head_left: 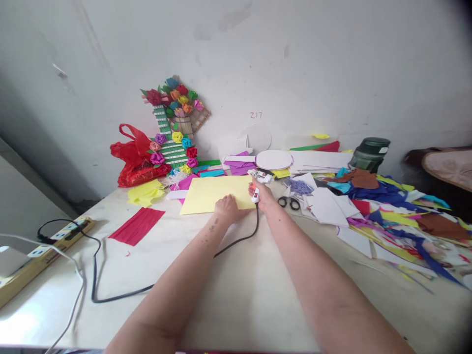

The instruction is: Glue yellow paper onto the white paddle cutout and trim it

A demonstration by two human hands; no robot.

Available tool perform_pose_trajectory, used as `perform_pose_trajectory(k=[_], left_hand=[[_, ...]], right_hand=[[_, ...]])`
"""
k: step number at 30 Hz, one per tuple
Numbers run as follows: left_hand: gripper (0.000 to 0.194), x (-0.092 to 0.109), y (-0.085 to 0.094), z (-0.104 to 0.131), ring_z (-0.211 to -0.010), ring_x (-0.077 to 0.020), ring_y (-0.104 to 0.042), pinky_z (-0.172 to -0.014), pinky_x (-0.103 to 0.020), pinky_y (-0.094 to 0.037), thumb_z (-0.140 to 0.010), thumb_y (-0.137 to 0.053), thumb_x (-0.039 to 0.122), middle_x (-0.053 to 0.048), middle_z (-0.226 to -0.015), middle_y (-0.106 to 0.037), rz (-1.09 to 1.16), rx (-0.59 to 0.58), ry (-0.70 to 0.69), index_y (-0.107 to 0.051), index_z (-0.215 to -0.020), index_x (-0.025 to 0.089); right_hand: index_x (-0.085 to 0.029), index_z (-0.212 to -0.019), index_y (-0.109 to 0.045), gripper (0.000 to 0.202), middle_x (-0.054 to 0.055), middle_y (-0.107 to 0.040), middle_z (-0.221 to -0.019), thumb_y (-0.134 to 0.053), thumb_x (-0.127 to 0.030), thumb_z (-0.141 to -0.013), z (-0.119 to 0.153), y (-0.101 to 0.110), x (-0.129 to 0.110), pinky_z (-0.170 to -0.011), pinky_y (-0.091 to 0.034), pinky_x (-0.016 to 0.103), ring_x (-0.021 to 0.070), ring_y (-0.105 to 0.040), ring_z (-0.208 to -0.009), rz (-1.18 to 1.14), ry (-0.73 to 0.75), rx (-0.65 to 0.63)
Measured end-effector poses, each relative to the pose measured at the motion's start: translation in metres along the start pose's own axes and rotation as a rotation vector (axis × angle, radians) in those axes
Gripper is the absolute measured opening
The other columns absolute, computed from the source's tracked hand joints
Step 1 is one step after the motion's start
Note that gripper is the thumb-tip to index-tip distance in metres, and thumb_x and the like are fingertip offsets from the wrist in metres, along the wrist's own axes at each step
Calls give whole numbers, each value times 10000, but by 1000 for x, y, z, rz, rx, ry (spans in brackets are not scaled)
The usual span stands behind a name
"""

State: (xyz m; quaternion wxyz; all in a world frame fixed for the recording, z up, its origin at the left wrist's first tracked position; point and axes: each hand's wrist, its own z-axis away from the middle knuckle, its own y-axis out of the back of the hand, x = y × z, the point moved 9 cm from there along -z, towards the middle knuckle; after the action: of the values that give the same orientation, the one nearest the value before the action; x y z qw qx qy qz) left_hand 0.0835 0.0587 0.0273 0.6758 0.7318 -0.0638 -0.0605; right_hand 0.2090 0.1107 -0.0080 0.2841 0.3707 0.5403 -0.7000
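A pale yellow sheet of card or paper [201, 194] lies in front of me. My left hand [226, 206] is at its front edge, fingers bent over the top and the thumb reaching right along the edge. In my right hand [263, 195] is a white hot glue gun [260, 176], its nozzle end over the sheet's right side. The fingers wrap round its handle, where a small red switch shows. From the handle a black cord [239, 240] runs down and left under my left forearm. Whether any glue is on the sheet cannot be seen.
Black-handled scissors [289, 203] lie right of my hand, beside a heap of paper scraps [401, 211]. A dark green bottle [369, 153] stands behind. Leftward are red crepe paper [137, 226], a power strip [47, 253], a red bag [134, 155] and a flower-covered craft [173, 147].
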Motion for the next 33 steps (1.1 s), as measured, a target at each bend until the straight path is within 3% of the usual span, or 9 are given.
perform_pose_trajectory(k=[7, 13, 15, 17, 20, 23, 26, 29, 33], left_hand=[[827, -24, 5, 8, -890, -277, -572, -725, -329, -420, -664, -260, 756, -195, -948, -607, -108, -35, 86, -605, -981, 74], [884, -49, -1, 5, -963, -329, -533, -869, -426, -320, -639, -213, 784, -217, -997, -604, -206, -137, 165, -629, -970, 78], [924, -52, 3, 3, -1113, -355, -428, -953, -462, -220, -632, -219, 786, -213, -1180, -515, -203, -59, 137, -543, -1137, 83], [929, -45, 1, 0, -1246, -330, -262, -1006, -462, -125, -645, -222, 775, -156, -1354, -345, -163, -24, 14, -374, -1298, 132], [874, -35, -15, 1, -1307, -256, -131, -1028, -450, -93, -683, -190, 748, -62, -1443, -152, -60, -129, -174, -186, -1377, 217], [823, -41, -21, 2, -1316, -251, -85, -1023, -492, -80, -707, -175, 728, -22, -1451, -108, -10, -173, -205, -140, -1383, 259], [751, -63, -14, -3, -1314, -282, -61, -1007, -531, -102, -736, -207, 690, 3, -1448, -131, 44, -139, -98, -157, -1375, 300], [643, -101, 0, -8, -1308, -302, -86, -978, -549, -175, -784, -206, 623, 2, -1439, -179, 166, -10, 154, -216, -1356, 328], [707, -151, 11, 1, -1280, -303, -205, -965, -456, -284, -748, -403, 552, -82, -1415, -247, 355, 197, 483, -258, -1350, 210]], right_hand=[[-152, -722, -569, 208, -24, -589, -628, -674, -303, -624, -1, 0, 0, -496, -442, 169, 51, -527, -493, 5, 2, -2], [-153, -706, -569, 218, -15, -596, -638, -669, -329, -622, 3, -10, -3, -444, -409, 170, 59, -531, -495, 29, -5, -38], [-155, -707, -568, 223, -13, -596, -639, -663, -340, -627, 5, -14, -2, -441, -412, 177, 66, -539, -501, 34, -19, -60], [-157, -711, -568, 225, -14, -596, -638, -661, -345, -631, 7, -17, 0, -439, -415, 178, 67, -538, -495, 45, -29, -68], [-159, -731, -569, 226, -14, -602, -652, -667, -336, -630, 7, -17, 2, -445, -422, 177, 61, -532, -487, 57, -30, -58], [-157, -741, -569, 217, -13, -603, -663, -665, -320, -634, 6, -15, 2, -447, -429, 181, 59, -526, -478, 54, -32, -47], [-149, -722, -568, 207, -9, -595, -657, -666, -306, -630, 7, -14, 0, -435, -421, 183, 59, -516, -471, 68, -19, -23], [-149, -691, -568, 211, -10, -584, -635, -669, -318, -616, 8, -14, -4, -423, -399, 180, 63, -514, -482, 105, 20, 5], [-161, -713, -587, 232, 0, -601, -645, -676, -331, -583, 8, -9, -11, -425, -371, 190, 93, -540, -546, 196, 109, 76]])
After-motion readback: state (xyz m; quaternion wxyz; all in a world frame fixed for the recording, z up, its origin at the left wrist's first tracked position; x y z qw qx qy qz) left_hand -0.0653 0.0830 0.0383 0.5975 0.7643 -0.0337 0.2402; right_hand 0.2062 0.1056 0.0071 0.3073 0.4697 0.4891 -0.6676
